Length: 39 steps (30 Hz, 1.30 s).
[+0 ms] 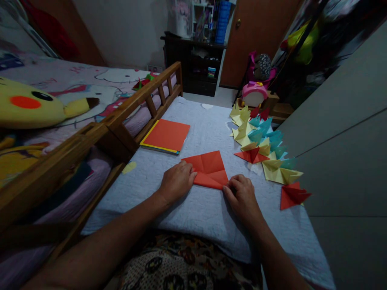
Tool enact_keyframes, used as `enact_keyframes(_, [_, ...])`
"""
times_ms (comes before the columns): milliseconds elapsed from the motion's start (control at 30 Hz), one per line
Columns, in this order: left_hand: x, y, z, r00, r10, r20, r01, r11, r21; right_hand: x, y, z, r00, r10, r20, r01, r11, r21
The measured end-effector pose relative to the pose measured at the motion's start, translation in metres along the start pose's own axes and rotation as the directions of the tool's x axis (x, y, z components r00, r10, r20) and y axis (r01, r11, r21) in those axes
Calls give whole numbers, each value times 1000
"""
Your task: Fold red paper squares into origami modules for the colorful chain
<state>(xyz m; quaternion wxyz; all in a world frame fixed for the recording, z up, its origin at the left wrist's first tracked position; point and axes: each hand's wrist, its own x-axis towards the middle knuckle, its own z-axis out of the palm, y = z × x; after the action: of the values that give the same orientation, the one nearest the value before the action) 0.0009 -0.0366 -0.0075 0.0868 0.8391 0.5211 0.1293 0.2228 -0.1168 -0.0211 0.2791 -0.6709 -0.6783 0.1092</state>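
Observation:
A sheet of red origami paper (208,167) with crossing creases lies on the pale blue cloth in front of me. Its near edge looks folded over. My left hand (179,179) pinches the paper at its left side, fingers closed with the thumb on top. At the near right corner, my right hand (242,193) grips the paper between thumb and curled fingers. Beyond my left hand rests a stack of coloured paper (167,135), orange-red on top with yellow showing along its edge.
Folded paper pieces (273,167) in yellow, teal and red stand along the cloth's right side. A wooden bed rail (121,104) borders the left, with a yellow plush toy (33,104) beyond it. A pale panel (344,169) rises at the right. A dark cabinet (193,64) stands behind.

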Motion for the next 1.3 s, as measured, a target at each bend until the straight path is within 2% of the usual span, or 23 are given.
enact_keyframes(200, [0, 2, -1, 999, -31, 16, 31, 1000, 6, 0, 1, 1, 1000, 6, -26, -6, 1000, 26])
enact_keyframes(433, [1, 2, -1, 1000, -22, -13, 22, 1000, 20, -1, 2, 0, 1000, 31, -6, -31, 999, 37])
enact_keyframes(733, [0, 1, -2, 1000, -25, 4, 25, 1000, 19, -1, 2, 1, 1000, 15, -19, -14, 999, 42])
enact_keyframes(933, [2, 6, -8, 987, -97, 129, 94, 995, 26, -1, 0, 0, 999, 35, -10, -35, 999, 20])
enact_keyframes(1033, [3, 7, -10, 981, -121, 150, 119, 993, 19, -1, 0, 0, 999, 35, -6, -34, 999, 17])
enact_keyframes(1300, [-1, 7, -6, 990, -124, 71, 128, 990, -59, -1, 0, 0, 1000, 27, -3, -27, 1000, 16])
